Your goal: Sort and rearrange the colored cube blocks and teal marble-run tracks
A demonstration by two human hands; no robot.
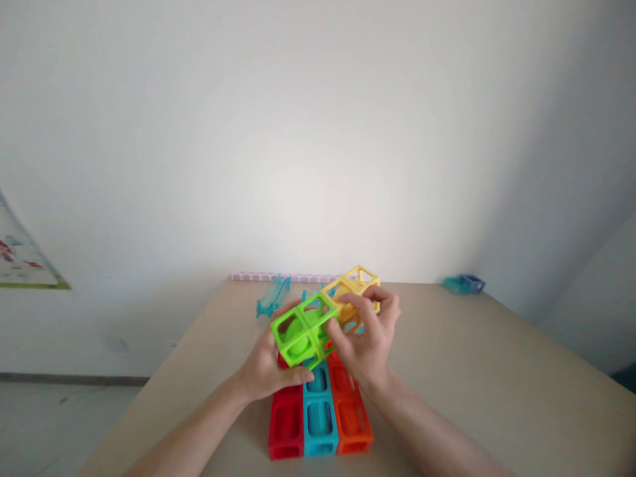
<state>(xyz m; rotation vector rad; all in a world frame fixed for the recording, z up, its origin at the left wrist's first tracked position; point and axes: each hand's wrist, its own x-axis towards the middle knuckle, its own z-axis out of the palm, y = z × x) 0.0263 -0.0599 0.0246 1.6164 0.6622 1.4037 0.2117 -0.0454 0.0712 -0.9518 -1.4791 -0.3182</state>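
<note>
Left hand wrapped round green frame, thumb along its near edge, fingers mostly hidden behind. Right hand pinching yellow frame, fingers curled over it, thumb tip down by the green one's right end. Frames meet end to end, tilted, yellow higher (can't tell if they're clipped together). Both held up between the hands, over the far end of the tricolor block. Forearms come in either side of that block, wrists angled inward.

Tricolor block: red, blue, orange columns side by side, flat on the table; far end partly covered by left hand and frames. Table is plain beige, extends both sides of the block. Beyond block, slightly left: clear blue track. Straight beyond it: second clear blue piece, mostly hidden. Farther beyond: purple patterned strip on the back edge. Far right of block, back corner: dark blue piece against a teal one, blurry. Whitish wall behind. Far left of block: green-bordered poster on the wall, grey floor below.
</note>
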